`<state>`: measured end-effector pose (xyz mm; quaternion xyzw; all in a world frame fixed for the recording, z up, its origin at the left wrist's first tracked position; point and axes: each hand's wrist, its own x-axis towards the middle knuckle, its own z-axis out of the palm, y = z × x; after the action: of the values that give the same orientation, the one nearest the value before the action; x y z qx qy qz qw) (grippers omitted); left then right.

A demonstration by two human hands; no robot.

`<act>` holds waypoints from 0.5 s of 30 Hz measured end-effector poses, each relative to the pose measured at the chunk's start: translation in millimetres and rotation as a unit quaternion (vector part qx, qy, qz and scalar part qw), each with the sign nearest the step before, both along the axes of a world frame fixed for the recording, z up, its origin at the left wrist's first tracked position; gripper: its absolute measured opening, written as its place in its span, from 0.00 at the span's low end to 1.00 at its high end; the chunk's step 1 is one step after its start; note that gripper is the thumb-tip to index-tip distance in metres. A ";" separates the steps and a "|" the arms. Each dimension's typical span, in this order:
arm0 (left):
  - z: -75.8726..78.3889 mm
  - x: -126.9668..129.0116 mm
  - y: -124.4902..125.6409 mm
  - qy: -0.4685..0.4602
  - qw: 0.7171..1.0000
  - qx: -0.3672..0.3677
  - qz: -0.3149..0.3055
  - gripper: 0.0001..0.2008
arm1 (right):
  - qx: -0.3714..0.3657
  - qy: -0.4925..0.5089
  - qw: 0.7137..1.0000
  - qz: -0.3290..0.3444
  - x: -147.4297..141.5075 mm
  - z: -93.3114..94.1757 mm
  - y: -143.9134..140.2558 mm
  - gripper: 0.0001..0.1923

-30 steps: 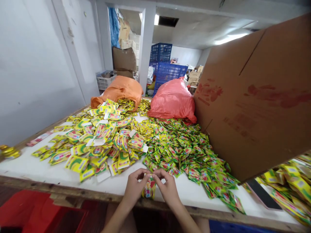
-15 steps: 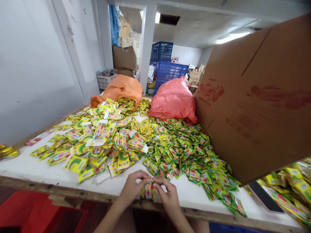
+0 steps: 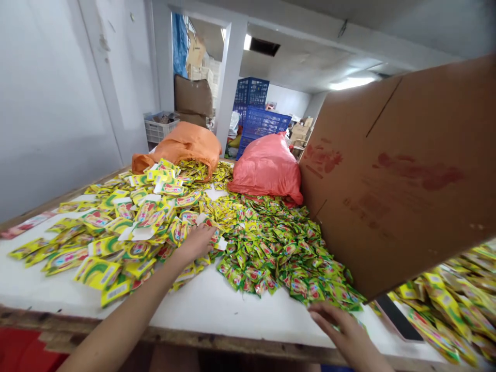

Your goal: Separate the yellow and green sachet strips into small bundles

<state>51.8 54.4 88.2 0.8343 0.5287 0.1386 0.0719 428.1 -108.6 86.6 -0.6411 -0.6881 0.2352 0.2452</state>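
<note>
Yellow card, printed with green bands and red-and-pink lettering, forms the small cartons [image 3: 95, 273] heaped on the table [image 3: 220, 312], nearer you than the red sack [image 3: 267, 165] and to its left. Several show plain white end flaps sticking out. Expect them to be light and fairly stiff, but easy to crush; take one by its two long edges, leaving the flaps free.

Your left hand [image 3: 199, 241] reaches onto the heap's right edge, in front of the red sack and left of it, its fingers over a carton; you can't tell from here whether they grip it.

The green sachets [image 3: 267, 248] spread directly in front of the red sack look glossy, crimped and limp. They should feel soft and slippery, so pinch a sealed edge. Your right hand [image 3: 344, 330] is loosely open with nothing visible in it, beside the sachets' near end, in front of the red sack and to its right.
</note>
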 end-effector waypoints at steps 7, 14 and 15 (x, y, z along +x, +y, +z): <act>11.8 -5.1 -4.0 0.004 1.000 0.012 0.020 0.25 | 0.100 0.011 0.995 0.012 -89.0 -9.8 147.8 0.17; -4.8 15.7 -82.6 -0.411 0.902 -0.123 0.044 0.34 | 0.094 -0.164 0.982 -0.003 -125.0 -19.0 273.9 0.12; -15.8 20.1 -93.4 -0.450 0.878 -0.154 0.057 0.37 | 0.086 -0.190 0.978 0.006 -129.2 -21.6 281.4 0.14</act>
<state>71.9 -39.0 72.4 0.6285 0.5009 0.4202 0.4213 298.9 172.8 64.9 -0.6464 -0.7436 0.0505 0.1633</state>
